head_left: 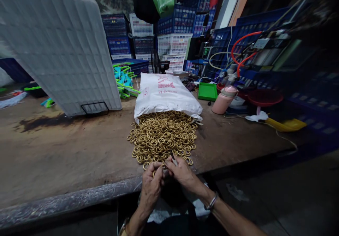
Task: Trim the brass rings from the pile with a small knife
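A pile of gold-coloured rings (pixel 161 135) spills out of the open mouth of a white sack (pixel 166 91) onto the table. At the near edge of the pile, my left hand (pixel 152 183) is closed with a gold ring (pixel 154 173) pinched in its fingers. Close beside it, my right hand (pixel 182 174) grips a small tool (pixel 174 159) with a dark tip and a pale handle; its exact kind is not clear. The fingertips of both hands almost meet over the table's front edge.
A large pale ribbed panel (pixel 66 52) stands at the left. Behind the sack are green and blue plastic parts (pixel 125 80). To the right stand a green tray (pixel 207 91), a pink bottle (pixel 224 100) and a yellow scoop (pixel 286 124). Stacked crates (pixel 174 43) fill the back.
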`<action>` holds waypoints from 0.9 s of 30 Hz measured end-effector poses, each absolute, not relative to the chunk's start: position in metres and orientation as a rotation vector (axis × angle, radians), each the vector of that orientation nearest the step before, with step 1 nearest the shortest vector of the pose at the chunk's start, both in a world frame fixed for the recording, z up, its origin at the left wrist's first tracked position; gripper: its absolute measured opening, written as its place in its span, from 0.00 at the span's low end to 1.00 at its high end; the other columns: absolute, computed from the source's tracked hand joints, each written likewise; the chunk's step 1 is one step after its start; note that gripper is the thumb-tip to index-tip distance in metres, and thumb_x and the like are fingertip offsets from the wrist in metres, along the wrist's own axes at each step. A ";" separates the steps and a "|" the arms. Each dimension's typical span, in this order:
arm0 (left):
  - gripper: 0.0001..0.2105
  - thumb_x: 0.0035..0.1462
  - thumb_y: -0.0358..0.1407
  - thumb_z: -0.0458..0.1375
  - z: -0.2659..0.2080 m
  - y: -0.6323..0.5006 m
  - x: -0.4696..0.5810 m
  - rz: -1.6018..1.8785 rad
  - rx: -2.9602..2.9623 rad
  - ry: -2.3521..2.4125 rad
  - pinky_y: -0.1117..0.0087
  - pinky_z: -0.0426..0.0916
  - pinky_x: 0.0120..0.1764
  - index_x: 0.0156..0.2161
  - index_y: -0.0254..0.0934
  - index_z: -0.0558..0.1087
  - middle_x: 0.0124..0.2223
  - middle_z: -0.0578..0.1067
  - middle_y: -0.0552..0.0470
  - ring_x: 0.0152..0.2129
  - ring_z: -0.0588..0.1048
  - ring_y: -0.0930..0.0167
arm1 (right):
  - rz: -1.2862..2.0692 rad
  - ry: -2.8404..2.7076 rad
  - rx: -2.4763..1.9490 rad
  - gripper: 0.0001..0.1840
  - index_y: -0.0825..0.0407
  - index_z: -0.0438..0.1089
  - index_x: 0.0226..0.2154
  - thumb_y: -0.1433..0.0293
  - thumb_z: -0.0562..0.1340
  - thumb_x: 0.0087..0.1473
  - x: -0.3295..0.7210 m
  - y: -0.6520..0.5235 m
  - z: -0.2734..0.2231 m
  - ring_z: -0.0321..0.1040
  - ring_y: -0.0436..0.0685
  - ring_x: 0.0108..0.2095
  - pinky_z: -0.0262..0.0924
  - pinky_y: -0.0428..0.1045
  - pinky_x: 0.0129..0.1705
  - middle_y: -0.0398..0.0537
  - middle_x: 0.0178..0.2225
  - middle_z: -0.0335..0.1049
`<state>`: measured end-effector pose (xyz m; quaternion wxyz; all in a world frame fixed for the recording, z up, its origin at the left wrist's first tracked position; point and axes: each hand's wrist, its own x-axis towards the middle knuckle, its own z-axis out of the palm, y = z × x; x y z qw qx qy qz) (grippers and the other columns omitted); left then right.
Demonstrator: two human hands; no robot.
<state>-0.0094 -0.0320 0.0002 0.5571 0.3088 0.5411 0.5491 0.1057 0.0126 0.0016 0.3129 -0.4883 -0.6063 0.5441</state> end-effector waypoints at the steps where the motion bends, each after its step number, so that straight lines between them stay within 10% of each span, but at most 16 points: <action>1: 0.15 0.42 0.46 0.59 0.000 -0.032 -0.010 1.281 0.733 1.294 0.79 0.52 0.15 0.29 0.35 0.66 0.16 0.65 0.60 0.10 0.59 0.81 | 1.367 -1.654 -1.295 0.14 0.53 0.57 0.20 0.61 0.54 0.49 0.105 0.013 0.004 0.51 0.45 0.18 0.48 0.42 0.21 0.36 0.16 0.54; 27: 0.15 0.46 0.47 0.58 0.004 -0.040 -0.011 1.210 0.570 1.058 0.81 0.49 0.17 0.30 0.36 0.64 0.21 0.65 0.60 0.13 0.60 0.82 | 0.934 -2.135 -1.297 0.07 0.52 0.62 0.27 0.72 0.50 0.51 0.115 0.006 0.004 0.58 0.48 0.24 0.48 0.43 0.27 0.41 0.22 0.64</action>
